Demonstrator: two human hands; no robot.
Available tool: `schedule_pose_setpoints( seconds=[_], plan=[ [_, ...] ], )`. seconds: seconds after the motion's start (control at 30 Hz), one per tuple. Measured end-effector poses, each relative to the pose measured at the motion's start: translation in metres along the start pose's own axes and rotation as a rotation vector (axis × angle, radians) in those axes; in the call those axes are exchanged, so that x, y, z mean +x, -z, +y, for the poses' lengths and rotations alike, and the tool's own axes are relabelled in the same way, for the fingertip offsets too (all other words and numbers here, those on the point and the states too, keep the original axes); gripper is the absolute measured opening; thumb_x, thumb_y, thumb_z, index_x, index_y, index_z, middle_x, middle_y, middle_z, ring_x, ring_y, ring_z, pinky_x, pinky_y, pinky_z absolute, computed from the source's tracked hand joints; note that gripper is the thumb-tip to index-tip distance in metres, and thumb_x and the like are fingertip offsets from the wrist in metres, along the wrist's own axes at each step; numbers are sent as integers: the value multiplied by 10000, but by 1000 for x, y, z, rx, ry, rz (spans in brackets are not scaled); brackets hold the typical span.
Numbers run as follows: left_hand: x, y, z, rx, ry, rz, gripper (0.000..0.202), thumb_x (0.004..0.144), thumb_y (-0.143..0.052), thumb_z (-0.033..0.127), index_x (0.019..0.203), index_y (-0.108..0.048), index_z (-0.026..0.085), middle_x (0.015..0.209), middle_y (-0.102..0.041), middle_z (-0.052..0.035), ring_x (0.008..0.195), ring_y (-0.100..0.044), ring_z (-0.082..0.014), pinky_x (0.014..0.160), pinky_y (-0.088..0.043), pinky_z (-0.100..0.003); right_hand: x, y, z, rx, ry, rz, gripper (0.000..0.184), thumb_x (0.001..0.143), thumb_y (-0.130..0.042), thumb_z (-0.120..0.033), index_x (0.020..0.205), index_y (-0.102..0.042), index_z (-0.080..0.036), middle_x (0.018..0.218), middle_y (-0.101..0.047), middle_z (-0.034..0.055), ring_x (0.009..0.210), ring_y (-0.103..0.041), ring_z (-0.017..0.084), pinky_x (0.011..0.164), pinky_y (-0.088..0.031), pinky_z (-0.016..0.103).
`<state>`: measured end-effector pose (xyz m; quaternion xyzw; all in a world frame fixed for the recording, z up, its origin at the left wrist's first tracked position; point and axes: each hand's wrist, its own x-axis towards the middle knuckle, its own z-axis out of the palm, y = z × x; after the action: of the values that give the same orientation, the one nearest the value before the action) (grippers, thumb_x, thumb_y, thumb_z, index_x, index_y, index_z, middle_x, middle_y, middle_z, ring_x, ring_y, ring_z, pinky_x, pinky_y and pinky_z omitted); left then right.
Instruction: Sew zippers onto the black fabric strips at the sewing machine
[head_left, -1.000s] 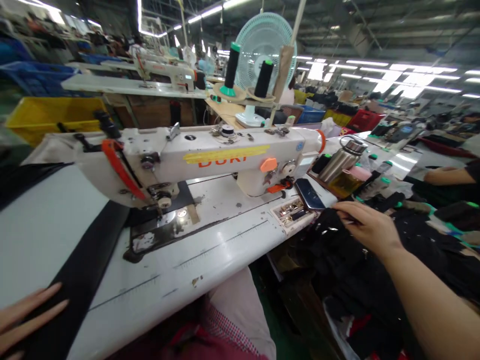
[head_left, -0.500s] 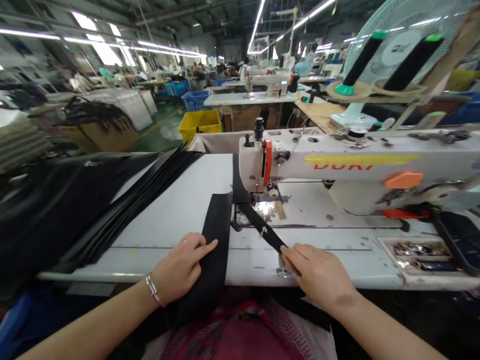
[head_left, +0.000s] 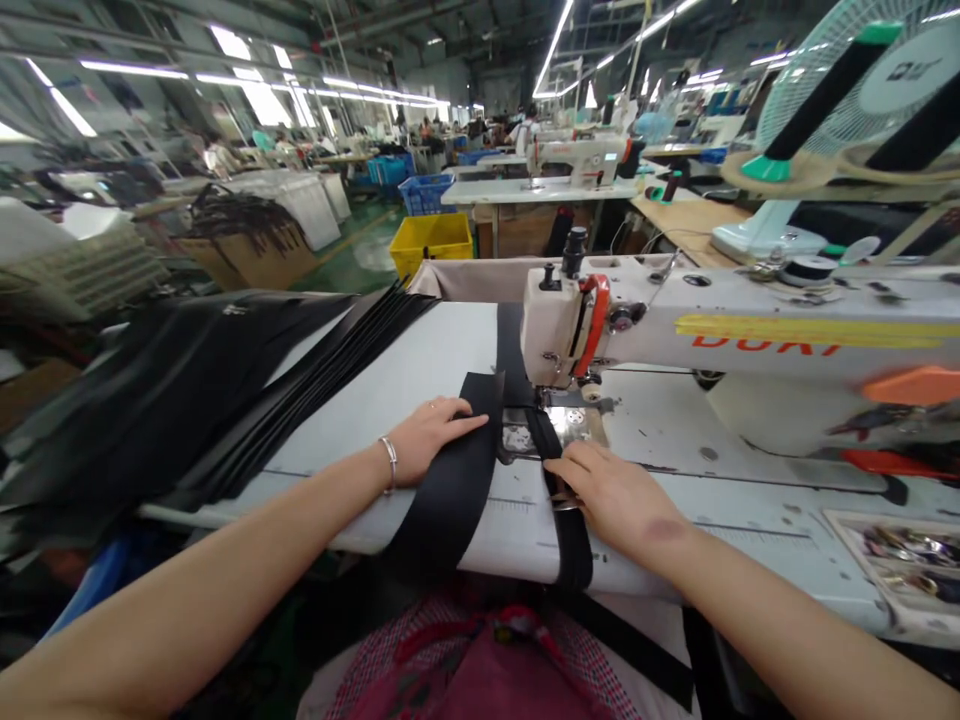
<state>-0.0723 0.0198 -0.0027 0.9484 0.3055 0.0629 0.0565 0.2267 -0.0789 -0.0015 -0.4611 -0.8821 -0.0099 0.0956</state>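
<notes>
My left hand (head_left: 429, 438) lies with fingers stretched over a wide black fabric strip (head_left: 459, 495), which curves down past the table's front edge. The far end of this strip is beside the sewing machine head (head_left: 556, 335). Beneath the needle area runs a narrow black zipper (head_left: 574, 548), pinched by the closed fingers of my right hand (head_left: 616, 492). A small shiny metal piece (head_left: 564, 500) shows at those fingertips; I cannot tell what it is. Another black piece (head_left: 511, 345) lies flat left of the machine head. The machine hides the stitching point.
A stack of black panels (head_left: 337, 380) lies on the left of the white table (head_left: 390, 350). At right, a tray of small metal parts (head_left: 907, 560) is set into the tabletop. Thread cones (head_left: 825, 105) and a fan (head_left: 795, 90) stand behind the machine. Beyond is a yellow crate (head_left: 431, 238).
Both hands and the strips have moved toward the machine. The zipper, slanted to the right before, now runs nearly straight toward me. The view has shifted left.
</notes>
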Motion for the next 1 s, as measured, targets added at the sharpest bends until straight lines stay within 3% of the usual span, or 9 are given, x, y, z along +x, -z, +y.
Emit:
schedule_pose_setpoints(
  seconds=[0.1,0.17,0.27,0.33,0.47,0.57,0.67,0.83,1.0],
  plan=[
    [18,-3,-22,-18,-28,28,496,858,-533,293,1349,-474,268,996,-512,-54,908,-476,-187,894,-402,-354,5,1,8,38,9,15,370,784,-523,-70,1098,-595,-252,1293,-513,67,1140,-516,267,778,-544,397],
    [22,-3,-25,-13,-34,31,448,892,-496,293,1339,-487,271,931,-505,-43,872,-471,-179,877,-406,-346,7,4,15,89,24,17,392,771,-552,-93,1126,-583,-254,1291,-526,55,1140,-523,261,800,-539,407],
    [25,0,-9,-37,-71,82,406,949,-399,253,1348,-472,256,1043,-525,-69,985,-475,-190,938,-392,-367,13,7,28,168,65,8,363,823,-569,-176,1182,-557,-229,1169,-597,56,1085,-552,233,858,-516,402],
    [32,0,10,-88,-198,117,400,956,-361,215,1341,-467,219,1227,-502,-109,1141,-445,-217,1001,-369,-399,18,5,37,189,116,-7,300,865,-536,-186,1158,-576,-234,1131,-610,49,1070,-555,215,868,-507,386],
    [51,-4,41,-145,-444,49,489,844,-510,272,1305,-457,118,1410,-392,-183,1314,-346,-273,1090,-303,-447,22,-5,47,211,89,33,244,878,-513,-162,1075,-613,-264,1298,-524,35,1156,-513,213,886,-498,393],
    [60,-12,46,-91,-378,-28,658,758,-598,291,1363,-394,129,1432,-373,-169,1309,-353,-291,1099,-281,-461,19,-11,48,261,13,58,308,884,-545,-245,1191,-555,-264,1331,-517,41,1180,-509,215,924,-487,414],
    [59,-18,44,-39,-328,-58,664,794,-547,177,1420,-325,200,1473,-331,-113,1340,-318,-256,1109,-265,-431,16,-13,47,259,-14,67,406,892,-547,-311,1292,-493,-272,1361,-498,46,1203,-498,225,944,-479,430],
    [53,-23,43,1,-286,-38,592,873,-459,129,1425,-305,279,1516,-266,-55,1390,-239,-227,1144,-190,-443,17,-12,48,243,-30,65,387,865,-581,-310,1248,-535,-281,1379,-484,30,1217,-490,225,969,-464,422],
    [52,-23,43,-19,-265,-53,642,861,-499,143,1443,-272,291,1523,-242,-55,1401,-215,-230,1157,-179,-432,19,-12,50,278,-16,85,347,873,-572,-291,1219,-555,-283,1357,-513,23,1204,-508,216,965,-470,406]
  ],
)
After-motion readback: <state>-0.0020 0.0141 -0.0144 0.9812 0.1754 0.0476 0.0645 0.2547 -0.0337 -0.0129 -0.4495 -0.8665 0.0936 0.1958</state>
